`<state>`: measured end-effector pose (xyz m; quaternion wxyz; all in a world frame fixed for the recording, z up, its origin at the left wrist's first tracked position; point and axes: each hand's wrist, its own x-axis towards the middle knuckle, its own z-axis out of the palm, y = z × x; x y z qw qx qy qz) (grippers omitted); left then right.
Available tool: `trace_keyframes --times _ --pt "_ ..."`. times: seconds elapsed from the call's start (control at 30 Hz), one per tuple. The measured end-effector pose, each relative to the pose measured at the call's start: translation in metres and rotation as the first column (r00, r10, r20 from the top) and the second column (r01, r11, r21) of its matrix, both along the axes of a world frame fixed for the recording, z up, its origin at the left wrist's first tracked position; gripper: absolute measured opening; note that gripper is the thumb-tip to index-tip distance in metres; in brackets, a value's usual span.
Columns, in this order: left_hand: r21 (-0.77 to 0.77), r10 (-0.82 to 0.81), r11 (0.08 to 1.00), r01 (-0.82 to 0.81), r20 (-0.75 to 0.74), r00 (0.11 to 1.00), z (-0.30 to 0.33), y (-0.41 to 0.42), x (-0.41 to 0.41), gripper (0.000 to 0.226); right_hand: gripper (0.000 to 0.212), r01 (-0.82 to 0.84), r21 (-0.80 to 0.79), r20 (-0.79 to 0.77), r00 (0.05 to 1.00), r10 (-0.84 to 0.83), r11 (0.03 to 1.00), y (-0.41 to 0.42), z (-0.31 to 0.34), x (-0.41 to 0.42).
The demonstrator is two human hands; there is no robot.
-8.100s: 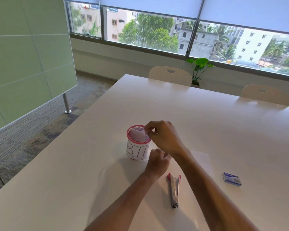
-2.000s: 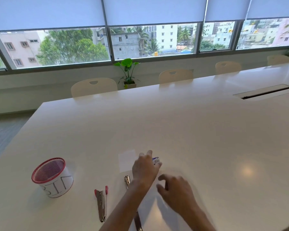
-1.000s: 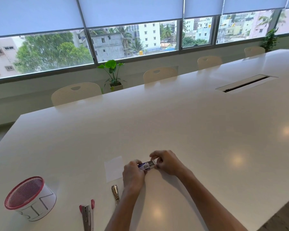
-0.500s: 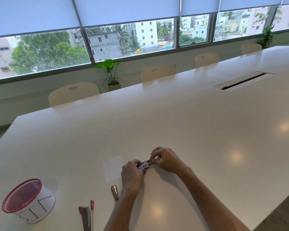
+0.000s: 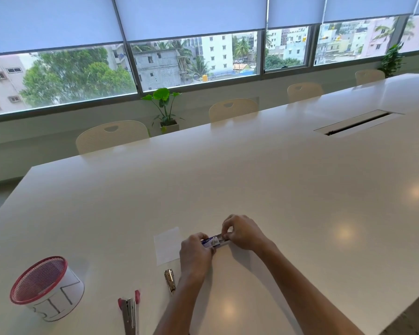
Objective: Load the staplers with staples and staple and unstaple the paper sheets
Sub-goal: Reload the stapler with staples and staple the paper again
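A small blue and white staple box point(image 5: 213, 241) is held just above the white table point(image 5: 252, 184) by both hands. My left hand point(image 5: 195, 256) grips its near end, and my right hand point(image 5: 242, 232) pinches its far end, where the inner tray shows slightly. A small white paper sheet point(image 5: 168, 245) lies flat to the left of my hands. A metal stapler point(image 5: 169, 280) lies beside my left forearm, partly hidden by it. A second stapler with red trim point(image 5: 130, 310) lies open near the front edge.
A red mesh cup wrapped in paper marked BIN point(image 5: 47, 287) stands at the front left. Cream chairs point(image 5: 111, 136) line the far side, with a potted plant point(image 5: 165, 110) behind them. A cable slot point(image 5: 358, 123) is set into the table at the far right.
My left hand picked the staple box off the table and my right hand joined it. Both hands now work at the box ends. The camera view swung right, away from the bin.
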<state>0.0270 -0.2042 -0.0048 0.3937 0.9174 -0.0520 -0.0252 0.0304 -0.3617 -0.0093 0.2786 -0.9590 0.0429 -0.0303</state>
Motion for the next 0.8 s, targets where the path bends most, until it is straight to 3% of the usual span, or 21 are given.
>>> trace_keyframes --times 0.17,0.37,0.8 --pt "0.008 -0.009 1.0 0.009 0.02 1.0 -0.002 0.001 0.001 0.028 0.015 0.024 0.142 0.032 0.999 -0.029 0.99 -0.004 0.002 -0.005" --pt "0.021 -0.005 1.0 0.004 0.041 0.999 -0.006 0.001 0.001 0.03 0.011 0.171 0.337 0.092 0.973 -0.213 0.926 -0.009 0.003 -0.008" --pt "0.027 -0.011 1.0 0.01 0.04 0.999 -0.009 0.002 0.003 0.032 0.012 0.233 0.35 0.032 0.965 -0.26 0.907 0.004 -0.007 -0.008"
